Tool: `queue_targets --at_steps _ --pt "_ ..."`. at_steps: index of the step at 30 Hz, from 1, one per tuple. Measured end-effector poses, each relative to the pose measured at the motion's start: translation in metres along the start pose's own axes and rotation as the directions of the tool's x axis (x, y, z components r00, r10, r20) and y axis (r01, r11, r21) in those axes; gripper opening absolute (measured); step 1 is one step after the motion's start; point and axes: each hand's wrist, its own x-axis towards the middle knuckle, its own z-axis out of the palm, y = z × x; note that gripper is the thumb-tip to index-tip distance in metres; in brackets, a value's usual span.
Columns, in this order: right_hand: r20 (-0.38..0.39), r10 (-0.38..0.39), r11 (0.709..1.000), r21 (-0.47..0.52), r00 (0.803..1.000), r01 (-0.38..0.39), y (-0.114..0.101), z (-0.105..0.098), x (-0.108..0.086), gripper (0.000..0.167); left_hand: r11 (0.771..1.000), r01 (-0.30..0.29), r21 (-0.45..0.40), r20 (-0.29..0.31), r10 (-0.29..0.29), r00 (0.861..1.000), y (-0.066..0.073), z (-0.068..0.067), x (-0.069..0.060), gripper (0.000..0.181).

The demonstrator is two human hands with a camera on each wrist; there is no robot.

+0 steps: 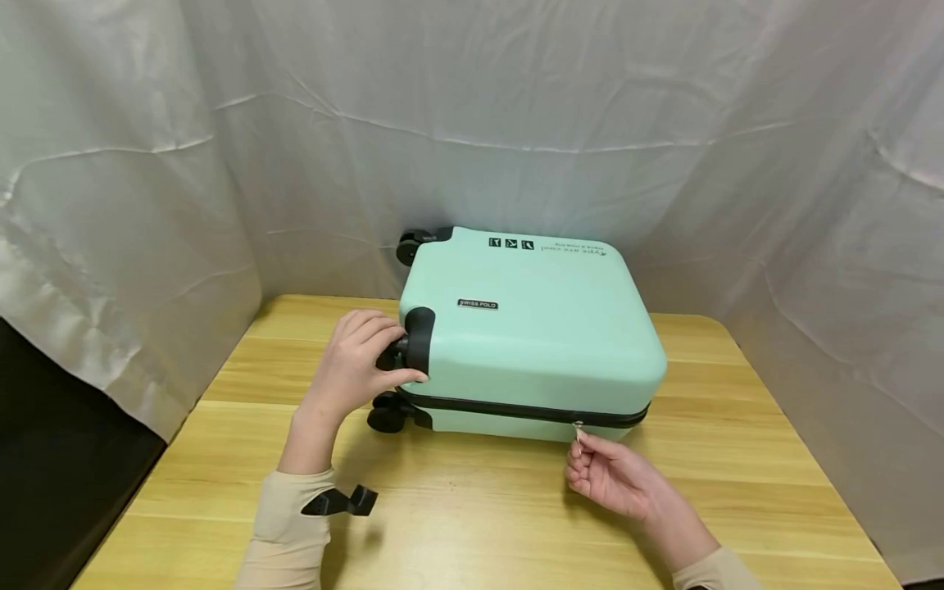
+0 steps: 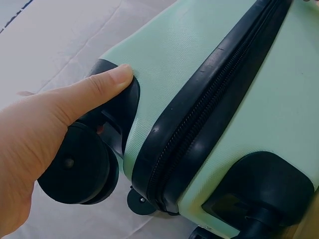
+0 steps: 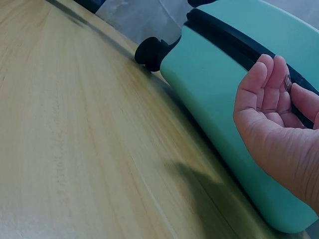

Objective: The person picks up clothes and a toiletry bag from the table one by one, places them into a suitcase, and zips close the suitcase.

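Observation:
A mint-green hard-shell suitcase (image 1: 531,328) lies flat on the table, its wheels toward the left. My left hand (image 1: 356,360) grips it by the near upper wheel and black corner guard (image 1: 420,340). In the left wrist view the thumb (image 2: 117,75) presses on that guard, beside the black wheel (image 2: 75,164); the other fingers are mostly hidden. Near the suitcase's front right corner my right hand (image 1: 612,475) pinches a small metal zipper pull (image 1: 578,425). The black zipper (image 2: 199,104) looks shut along the stretch in the left wrist view.
The wooden table (image 1: 457,508) extends in front of the suitcase and to both sides. Pale cloth curtains (image 1: 472,123) hang behind it and at the left and right. A black strap (image 1: 339,501) sticks out from my left sleeve.

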Motion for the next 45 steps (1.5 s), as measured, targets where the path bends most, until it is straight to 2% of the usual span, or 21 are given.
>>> queue_targets --at_steps 6,17,37,45 --pt "-0.006 -0.015 1.0 -0.005 1.0 0.015 0.003 0.002 0.003 0.041 1.0 -0.015 -0.006 -0.001 0.015 1.0 -0.001 0.0 0.001 0.066" --pt "0.012 -0.012 0.999 -0.03 1.0 0.012 0.003 0.002 0.007 0.044 1.0 -0.024 -0.004 -0.005 0.024 1.0 -0.001 -0.001 -0.001 0.065" --pt "-0.014 0.017 0.999 -0.046 1.0 -0.018 0.006 0.008 0.016 0.048 1.0 -0.014 -0.006 0.0 0.014 1.0 0.0 0.001 -0.003 0.066" --pt "-0.005 0.009 0.996 -0.088 1.0 -0.009 0.01 0.012 0.023 0.047 1.0 -0.017 -0.012 0.002 0.017 1.0 0.0 0.001 -0.001 0.066"
